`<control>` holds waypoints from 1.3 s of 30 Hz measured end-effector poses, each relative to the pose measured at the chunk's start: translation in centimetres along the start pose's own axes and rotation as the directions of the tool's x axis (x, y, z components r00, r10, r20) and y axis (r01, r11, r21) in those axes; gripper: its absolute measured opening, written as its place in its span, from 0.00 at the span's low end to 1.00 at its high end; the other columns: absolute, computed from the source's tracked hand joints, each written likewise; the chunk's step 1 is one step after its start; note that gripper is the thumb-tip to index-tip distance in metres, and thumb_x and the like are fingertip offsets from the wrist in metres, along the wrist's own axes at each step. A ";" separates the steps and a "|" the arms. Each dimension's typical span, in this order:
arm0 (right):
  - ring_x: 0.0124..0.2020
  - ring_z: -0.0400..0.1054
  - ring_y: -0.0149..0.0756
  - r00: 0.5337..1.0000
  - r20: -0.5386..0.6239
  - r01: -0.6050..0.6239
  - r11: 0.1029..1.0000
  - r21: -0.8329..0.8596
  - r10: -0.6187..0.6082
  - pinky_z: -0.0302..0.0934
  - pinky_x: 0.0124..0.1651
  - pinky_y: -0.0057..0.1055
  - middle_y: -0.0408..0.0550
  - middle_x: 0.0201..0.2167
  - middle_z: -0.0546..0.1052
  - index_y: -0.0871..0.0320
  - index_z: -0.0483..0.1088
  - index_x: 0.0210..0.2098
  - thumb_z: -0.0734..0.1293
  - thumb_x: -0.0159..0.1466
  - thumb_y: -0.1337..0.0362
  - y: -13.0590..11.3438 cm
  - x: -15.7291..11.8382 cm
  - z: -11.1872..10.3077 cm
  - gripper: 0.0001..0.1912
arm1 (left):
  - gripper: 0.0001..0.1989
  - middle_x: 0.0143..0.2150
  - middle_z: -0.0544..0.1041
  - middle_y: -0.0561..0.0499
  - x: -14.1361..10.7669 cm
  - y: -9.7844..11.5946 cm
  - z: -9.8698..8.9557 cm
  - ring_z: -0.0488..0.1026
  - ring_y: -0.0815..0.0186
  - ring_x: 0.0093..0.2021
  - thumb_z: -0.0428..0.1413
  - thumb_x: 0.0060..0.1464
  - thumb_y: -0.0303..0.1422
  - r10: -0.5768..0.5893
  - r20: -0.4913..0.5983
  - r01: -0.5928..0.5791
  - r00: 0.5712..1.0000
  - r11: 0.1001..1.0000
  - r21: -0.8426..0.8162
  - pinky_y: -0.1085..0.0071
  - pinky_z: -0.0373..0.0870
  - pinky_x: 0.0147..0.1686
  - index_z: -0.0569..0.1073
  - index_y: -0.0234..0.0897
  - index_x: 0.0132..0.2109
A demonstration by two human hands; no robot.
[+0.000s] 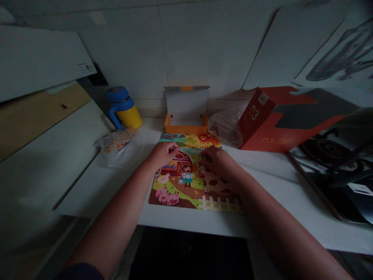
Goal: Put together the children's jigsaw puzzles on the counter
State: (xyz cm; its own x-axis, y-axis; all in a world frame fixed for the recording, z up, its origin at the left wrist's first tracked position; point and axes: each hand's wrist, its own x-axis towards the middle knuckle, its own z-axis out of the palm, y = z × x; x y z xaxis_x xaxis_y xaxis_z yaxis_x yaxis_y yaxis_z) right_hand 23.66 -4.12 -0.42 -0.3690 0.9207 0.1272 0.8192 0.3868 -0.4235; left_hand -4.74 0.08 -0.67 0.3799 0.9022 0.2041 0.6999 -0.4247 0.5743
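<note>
Two hands over a bright farm puzzle

The puzzle [186, 196], a thin, flat rectangle with a printed surface, lies on the white, smooth bench [271, 171] directly before the person. Curved seams cross its picture of a red barn, a farmer, a spotted cow, a pink pig and a pale fence; lions show along its far edge.

The left hand [165, 154] is over the puzzle's far left part, fingers bent and thumb drawn towards the fingertips; whether a piece is pinched there is too small to tell. The right hand [217, 157] arches over the puzzle's far right part, fingers curled down towards the card; its grip cannot be told either.

Just behind the puzzle stands a shallow orange box [186, 129], its hinged lid upright and showing a plain grey lining. To the puzzle's left, a crinkled, see-through bag [119, 146] bulges around small orange-brown bits, and farther back on that side is a rounded mug [129, 114], yellow below and blue at the lid and looped handle. Behind the puzzle to the right, a limp, clear wrapper [225, 125] sits beside a sharp-edged red carton [262, 134] with a large cut-out. A dark stove [329, 153] lies well to the puzzle's right.
</note>
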 end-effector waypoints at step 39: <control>0.34 0.76 0.39 0.994 0.096 0.049 0.998 -0.026 -0.046 0.62 0.37 0.31 0.50 0.39 0.85 0.53 0.80 0.48 0.69 0.69 0.59 0.4 -0.5 -0.6 0.12 | 0.15 0.27 0.76 0.52 -0.5 0.4 -1.0 0.68 0.67 0.26 0.53 0.66 0.41 -0.017 -0.105 0.022 0.994 0.999 0.045 0.69 0.55 0.29 0.77 0.38 0.35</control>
State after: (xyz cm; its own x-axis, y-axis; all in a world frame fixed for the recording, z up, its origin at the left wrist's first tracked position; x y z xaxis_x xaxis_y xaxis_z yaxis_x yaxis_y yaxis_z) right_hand 24.48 -4.42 -0.10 -0.4468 0.8926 0.0601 0.8114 0.4326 -0.3929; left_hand -5.27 -0.41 0.23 0.3019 0.9124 0.2763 0.7347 -0.4074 0.5425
